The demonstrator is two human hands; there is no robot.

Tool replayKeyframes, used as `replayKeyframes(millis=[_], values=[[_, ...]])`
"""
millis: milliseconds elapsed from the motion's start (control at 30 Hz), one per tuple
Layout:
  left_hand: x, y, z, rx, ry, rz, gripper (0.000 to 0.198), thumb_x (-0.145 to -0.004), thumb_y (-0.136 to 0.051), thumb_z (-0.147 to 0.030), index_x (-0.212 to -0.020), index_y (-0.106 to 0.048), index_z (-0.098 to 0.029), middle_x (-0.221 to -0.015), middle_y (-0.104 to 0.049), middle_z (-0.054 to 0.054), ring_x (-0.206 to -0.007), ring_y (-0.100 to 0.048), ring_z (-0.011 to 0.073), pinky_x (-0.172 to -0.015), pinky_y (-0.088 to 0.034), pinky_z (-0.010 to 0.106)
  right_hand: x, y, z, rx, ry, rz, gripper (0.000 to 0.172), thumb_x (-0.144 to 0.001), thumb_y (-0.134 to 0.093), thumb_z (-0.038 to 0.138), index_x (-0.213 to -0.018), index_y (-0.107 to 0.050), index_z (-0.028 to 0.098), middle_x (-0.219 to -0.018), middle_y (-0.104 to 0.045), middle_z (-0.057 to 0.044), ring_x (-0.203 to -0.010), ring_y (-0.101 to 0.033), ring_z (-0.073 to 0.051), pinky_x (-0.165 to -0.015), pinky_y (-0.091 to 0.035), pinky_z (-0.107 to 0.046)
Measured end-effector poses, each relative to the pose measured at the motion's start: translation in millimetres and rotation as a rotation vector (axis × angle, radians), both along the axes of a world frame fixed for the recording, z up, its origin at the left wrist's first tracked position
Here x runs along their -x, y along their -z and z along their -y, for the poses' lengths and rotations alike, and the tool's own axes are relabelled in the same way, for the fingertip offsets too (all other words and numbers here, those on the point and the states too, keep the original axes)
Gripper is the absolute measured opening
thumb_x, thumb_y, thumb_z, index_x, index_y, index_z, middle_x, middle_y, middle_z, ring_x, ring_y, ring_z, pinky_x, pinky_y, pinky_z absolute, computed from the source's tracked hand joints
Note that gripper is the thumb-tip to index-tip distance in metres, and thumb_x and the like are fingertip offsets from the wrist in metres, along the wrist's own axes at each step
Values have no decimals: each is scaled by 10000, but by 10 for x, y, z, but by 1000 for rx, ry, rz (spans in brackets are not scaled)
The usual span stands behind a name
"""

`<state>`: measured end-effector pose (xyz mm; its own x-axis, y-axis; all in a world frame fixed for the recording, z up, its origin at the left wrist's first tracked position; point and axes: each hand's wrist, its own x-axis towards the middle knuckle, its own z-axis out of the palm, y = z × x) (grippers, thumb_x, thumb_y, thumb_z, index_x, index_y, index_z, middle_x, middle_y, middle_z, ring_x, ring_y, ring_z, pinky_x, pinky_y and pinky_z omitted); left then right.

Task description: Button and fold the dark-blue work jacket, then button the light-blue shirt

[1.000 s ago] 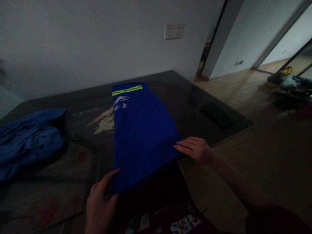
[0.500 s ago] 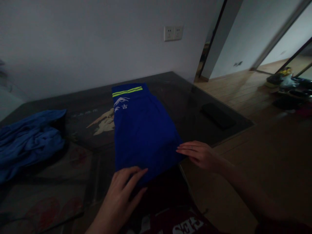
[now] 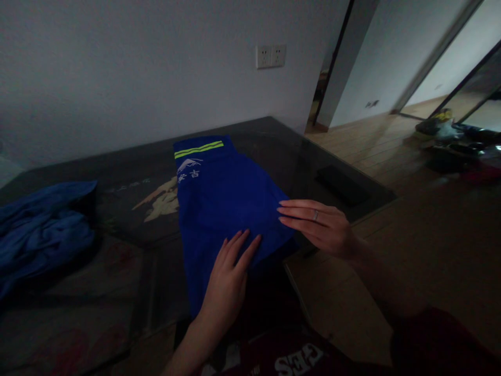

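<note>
A blue garment (image 3: 223, 209), folded into a long panel, lies on a dark table. Its far end bears a yellow-green striped band, with a white mountain print and characters below it. My left hand (image 3: 230, 274) rests on the near part of the cloth, fingers spread and pointing away from me. At the garment's right edge, my right hand (image 3: 323, 224) lays its outstretched fingers on the fabric; a ring shows on one finger. The thumb of my right hand is hidden.
A crumpled blue cloth (image 3: 43, 224) lies on the left of the dark table (image 3: 270, 136). A flat black object (image 3: 342, 184) is near its right edge. Behind stands a wall with a double socket (image 3: 271, 56). Various items are piled on the floor at the right.
My left hand has moved forward and right, further onto the garment. My right hand has moved a little up along the right edge. The near end of the cloth has shifted.
</note>
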<state>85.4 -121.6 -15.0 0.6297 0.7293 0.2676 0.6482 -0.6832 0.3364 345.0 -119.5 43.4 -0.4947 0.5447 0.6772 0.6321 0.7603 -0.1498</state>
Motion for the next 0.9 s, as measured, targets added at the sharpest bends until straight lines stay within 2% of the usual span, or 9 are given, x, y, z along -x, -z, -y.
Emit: replayKeyframes(millis=[100,233,300,400,500,600,667,767,900], values=[[18,70,16,-24,41,-104,709,-799,-321,33,-1429,-338,-293,-1476,-384,52,-1378,-314,217,-1111,-308,504,-61,315,104,5,32,-9,339,-897,-494,71,-1196,-622,168,-1151,-668,-96,-1180,-552,-214,-948,-531,-380],[55,191,70,-58,118,-256,740,-753,-383,45,-1408,-376,-300,-1472,-394,60,-1363,-343,253,-1078,-347,527,-177,832,297,129,89,37,369,-903,-450,61,-1217,-602,183,-1136,-677,-93,-1150,-575,-190,-904,-551,-358],[92,217,99,-78,143,-279,734,-755,-407,35,-1411,-370,-291,-1484,-373,66,-1371,-326,259,-1079,-348,521,-215,959,366,183,105,47,339,-905,-482,120,-1216,-600,188,-1165,-665,-98,-1149,-578,-196,-910,-541,-374],[151,193,126,-95,171,-267,632,-820,-474,-66,-1406,-375,-279,-1485,-367,80,-1374,-317,274,-1067,-363,527,-231,903,383,214,96,16,299,-893,-563,286,-1175,-617,202,-1141,-678,-98,-1082,-618,-212,-928,-512,-417],[134,110,121,-92,188,-231,531,-856,-533,-184,-1371,-423,-258,-1465,-396,99,-1360,-341,291,-1043,-384,554,-184,650,259,198,143,-156,243,-931,-493,293,-1105,-643,213,-1065,-704,-79,-1021,-643,-204,-913,-506,-405],[-53,22,83,-74,244,-167,445,-877,-527,-215,-1319,-479,-238,-1422,-458,87,-1345,-375,256,-1071,-371,521,-65,406,-66,195,243,-352,277,-960,-409,266,-1040,-669,213,-1061,-701,-75,-1032,-636,-203,-904,-509,-375],[-265,-4,45,-74,307,-136,419,-903,-490,-240,-1321,-475,-221,-1414,-471,75,-1350,-368,229,-1103,-344,482,36,345,-416,224,281,-381,295,-962,-403,296,-1053,-671,212,-1097,-688,-81,-1062,-623,-207,-938,-492,-384],[-597,27,-17,-98,377,-143,464,-938,-423,-300,-1387,-394,-185,-1468,-397,85,-1391,-287,229,-1131,-297,466,179,455,-1059,349,304,-184,359,-948,-427,384,-1178,-625,192,-1265,-601,-119,-1195,-540,-234,-1024,-423,-433],[-845,158,-88,-116,389,-180,527,-943,-403,-353,-1429,-327,-164,-1518,-294,114,-1409,-234,256,-1127,-286,468,293,785,-1732,575,389,171,567,-927,-429,494,-1353,-481,123,-1458,-361,-202,-1354,-333,-310,-1086,-300,-518]])
